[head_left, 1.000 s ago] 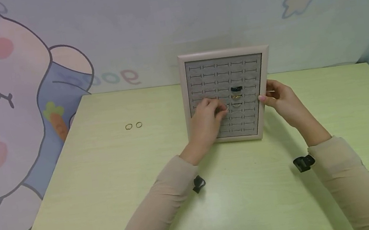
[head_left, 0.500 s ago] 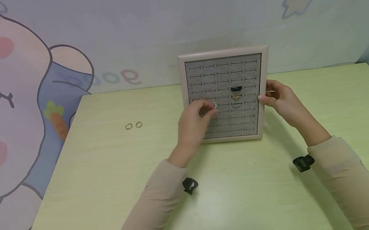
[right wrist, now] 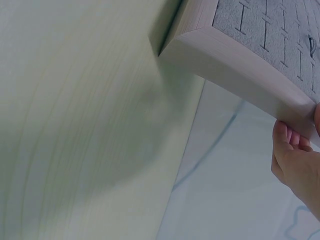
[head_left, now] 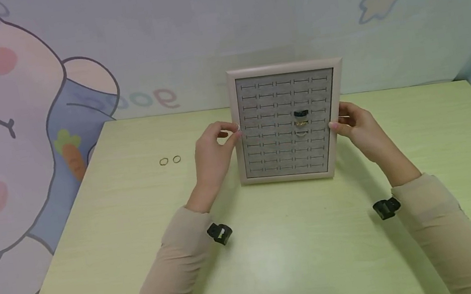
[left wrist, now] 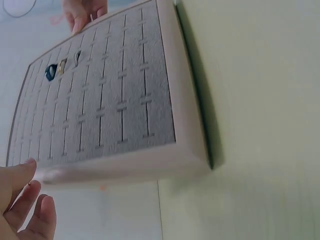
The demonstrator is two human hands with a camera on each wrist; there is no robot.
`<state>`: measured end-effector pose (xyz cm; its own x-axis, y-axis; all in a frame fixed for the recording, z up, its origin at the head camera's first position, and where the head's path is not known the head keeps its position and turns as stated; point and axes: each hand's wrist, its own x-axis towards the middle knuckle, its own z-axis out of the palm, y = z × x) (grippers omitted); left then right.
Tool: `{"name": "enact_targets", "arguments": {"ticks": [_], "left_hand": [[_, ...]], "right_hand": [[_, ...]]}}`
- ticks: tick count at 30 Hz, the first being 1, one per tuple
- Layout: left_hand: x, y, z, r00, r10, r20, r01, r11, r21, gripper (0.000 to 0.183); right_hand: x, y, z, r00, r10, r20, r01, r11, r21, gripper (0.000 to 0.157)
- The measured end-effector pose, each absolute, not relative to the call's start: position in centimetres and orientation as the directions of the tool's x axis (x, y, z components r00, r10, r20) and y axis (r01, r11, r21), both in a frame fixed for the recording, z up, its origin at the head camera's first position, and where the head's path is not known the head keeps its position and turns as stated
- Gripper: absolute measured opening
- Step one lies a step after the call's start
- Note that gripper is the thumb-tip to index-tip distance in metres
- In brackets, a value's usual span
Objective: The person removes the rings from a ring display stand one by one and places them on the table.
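A framed ring display board (head_left: 261, 108) with grey slotted padding stands leaning back on the table. My left hand (head_left: 211, 153) is at its left edge, thumb and forefinger pinching a small, thin ring (head_left: 238, 127), mostly hidden by the fingertips. My right hand (head_left: 362, 131) grips the board's right edge, thumb in front and fingers behind. Three rings sit one above another in the slots: a dark blue ring (head_left: 301, 113), a gold ring (head_left: 301, 123) and a silver ring (head_left: 301, 133).
Two thin rings, a left ring (head_left: 164, 161) and a right ring (head_left: 177, 159), lie on the pale yellow-green table (head_left: 140, 240) left of the board. Behind the table hangs a printed backdrop (head_left: 201, 31) with a cartoon animal and a star.
My left hand has moved left across the front of the board, from beside the silver ring to the left edge, carrying the small ring. The right hand keeps its grip in place.
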<state>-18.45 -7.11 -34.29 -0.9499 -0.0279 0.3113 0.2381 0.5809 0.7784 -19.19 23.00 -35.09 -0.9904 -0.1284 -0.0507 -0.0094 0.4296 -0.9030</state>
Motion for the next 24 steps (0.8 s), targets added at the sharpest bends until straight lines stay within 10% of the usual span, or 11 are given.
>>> {"name": "enact_targets", "arguments": {"ticks": [24], "left_hand": [[-20.9,-18.2,-37.9,-0.939,-0.312,0.145,-0.077,0.599,0.797,0.034]], "right_hand": [[-19.1,23.0,-34.9,-0.99,-0.132,-0.059,-0.001,0.415,-0.91,0.058]]}}
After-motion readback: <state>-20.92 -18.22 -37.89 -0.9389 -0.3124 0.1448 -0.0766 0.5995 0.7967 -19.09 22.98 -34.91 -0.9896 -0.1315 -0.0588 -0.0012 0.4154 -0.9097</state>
